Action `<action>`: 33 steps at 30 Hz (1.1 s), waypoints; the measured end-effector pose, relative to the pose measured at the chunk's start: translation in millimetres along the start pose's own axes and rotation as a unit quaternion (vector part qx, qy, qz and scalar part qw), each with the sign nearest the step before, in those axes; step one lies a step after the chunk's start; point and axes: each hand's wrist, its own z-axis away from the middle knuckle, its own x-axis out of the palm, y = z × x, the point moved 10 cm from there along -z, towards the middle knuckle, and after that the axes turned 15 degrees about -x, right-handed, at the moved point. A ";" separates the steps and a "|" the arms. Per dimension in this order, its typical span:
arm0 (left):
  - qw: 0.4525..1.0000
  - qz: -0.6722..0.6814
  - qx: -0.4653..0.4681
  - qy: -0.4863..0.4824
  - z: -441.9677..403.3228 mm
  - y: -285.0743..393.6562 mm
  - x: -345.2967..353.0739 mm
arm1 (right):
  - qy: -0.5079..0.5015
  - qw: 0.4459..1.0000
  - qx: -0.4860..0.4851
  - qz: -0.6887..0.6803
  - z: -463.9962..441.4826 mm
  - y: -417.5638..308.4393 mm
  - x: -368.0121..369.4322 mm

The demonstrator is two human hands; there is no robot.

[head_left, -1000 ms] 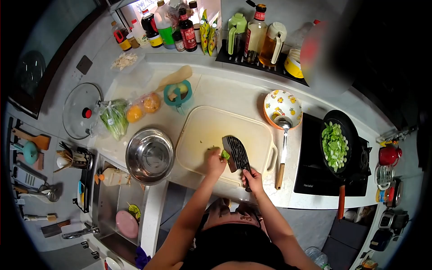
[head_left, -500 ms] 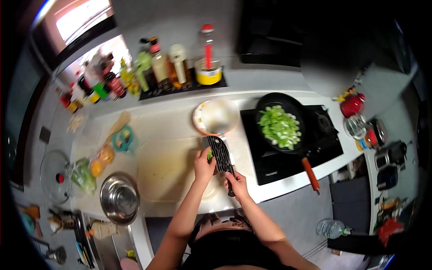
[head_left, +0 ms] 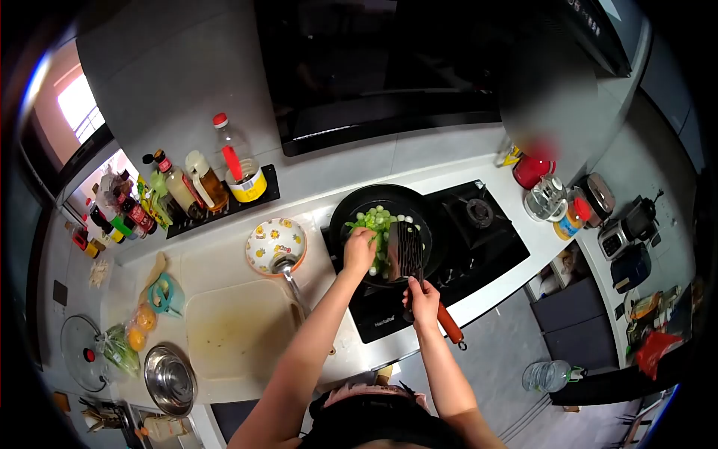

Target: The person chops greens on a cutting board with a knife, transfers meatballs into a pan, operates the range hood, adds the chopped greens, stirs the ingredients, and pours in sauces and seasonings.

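Note:
My right hand (head_left: 425,301) is wrapped around the handle of a cleaver (head_left: 406,253) with a dark patterned blade. The blade is tilted over a black frying pan (head_left: 419,203) on the cooktop. Chopped green onions (head_left: 380,215), white and green pieces, lie in the pan. At the pan's left side, my left hand (head_left: 360,253) is bent over the green onions beside the blade, fingers pressed together. What those fingers hold, if anything, is hidden. The pan's reddish-brown handle (head_left: 450,325) points toward me, just right of my right hand.
Left of the cooktop (head_left: 374,318) stands a patterned bowl (head_left: 262,241) with a metal ladle (head_left: 293,283) in it. A wet cutting board (head_left: 239,322) lies on the counter. Farther left are a steel bowl (head_left: 170,378), oranges (head_left: 137,337) and bagged greens (head_left: 120,348). Bottles (head_left: 206,183) line the wall.
Both hands and the cleaver have moved right, from beside the cutting board to over the pan. My view has shifted right. A bit of green showed between my left hand and the blade before.

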 end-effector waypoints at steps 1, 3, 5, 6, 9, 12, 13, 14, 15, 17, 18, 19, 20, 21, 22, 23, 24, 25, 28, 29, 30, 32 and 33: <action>1.000 0.027 0.013 -0.006 1.6 11.2 1.2 | -0.006 1.000 0.006 -0.003 -3.1 0.7 -0.6; 0.996 0.046 0.031 -0.073 3.7 21.9 13.5 | -0.022 0.999 0.023 -0.009 -3.7 5.4 3.4; 0.996 -0.087 0.025 -0.006 4.4 11.4 -4.1 | -0.046 0.999 0.009 -0.004 0.2 3.1 11.6; 0.996 -0.074 0.000 0.059 4.0 5.8 -31.1 | -0.058 0.998 0.002 -0.003 3.5 3.2 17.8; 0.977 -0.010 -0.003 0.214 36.9 -16.2 -132.1 | -0.132 0.991 -0.004 0.022 25.3 9.4 50.6; 0.953 -0.014 -0.122 0.278 92.5 -106.5 -205.1 | -0.229 0.973 0.008 0.019 58.9 31.0 109.0; 0.943 -0.059 -0.121 0.305 116.8 -126.9 -228.8 | -0.262 0.965 0.004 0.007 71.8 44.0 131.2; 0.931 -0.104 -0.118 0.331 142.3 -145.4 -250.0 | -0.289 0.956 0.023 0.034 86.7 61.2 150.9; 0.925 -0.116 -0.137 0.334 165.9 -166.1 -266.1 | -0.322 0.944 -0.003 0.073 99.1 78.4 171.4; 0.915 -0.138 -0.172 0.338 211.2 -201.0 -292.9 | -0.358 0.931 0.056 0.049 130.5 129.7 211.8; 0.917 -0.137 -0.190 0.324 229.4 -216.2 -300.9 | -0.354 0.929 0.088 0.057 145.1 151.2 227.2; 0.918 -0.135 -0.209 0.309 247.3 -229.1 -307.8 | -0.349 0.927 0.121 0.066 159.7 169.7 239.5; 0.919 -0.133 -0.227 0.292 263.7 -241.3 -312.7 | -0.355 0.920 0.150 0.070 172.8 185.9 251.3; 0.918 -0.130 -0.238 0.290 277.9 -248.4 -319.8 | -0.362 0.917 0.159 0.043 184.3 200.8 264.1; 0.917 -0.126 -0.248 0.287 289.4 -253.8 -326.2 | -0.362 0.914 0.179 0.038 193.6 214.6 272.1; 0.916 -0.122 -0.259 0.282 298.5 -259.6 -331.0 | -0.361 0.911 0.198 0.034 201.8 228.2 277.4; 0.916 -0.119 -0.261 0.282 305.2 -264.2 -335.4 | -0.366 0.912 0.172 0.074 203.1 236.4 280.2; 0.916 -0.114 -0.262 0.280 309.8 -268.4 -338.1 | -0.368 0.911 0.145 0.113 202.0 243.6 280.6; 0.923 -0.106 -0.251 0.273 307.4 -272.9 -341.1 | -0.376 0.866 -0.115 0.308 194.3 207.7 281.5; 0.926 -0.104 -0.245 0.269 304.2 -271.5 -339.4 | -0.367 0.818 -0.226 0.380 198.3 182.8 281.7; 0.930 -0.095 -0.242 0.259 298.4 -273.1 -334.4 | -0.344 0.794 -0.332 0.375 201.3 156.3 279.4; 0.941 -0.075 -0.233 0.233 284.5 -275.6 -319.8 | -0.304 0.808 -0.352 0.362 194.6 129.5 254.6; 0.947 -0.066 -0.225 0.221 278.2 -274.5 -312.0 | -0.259 0.804 -0.375 0.383 190.7 110.1 237.9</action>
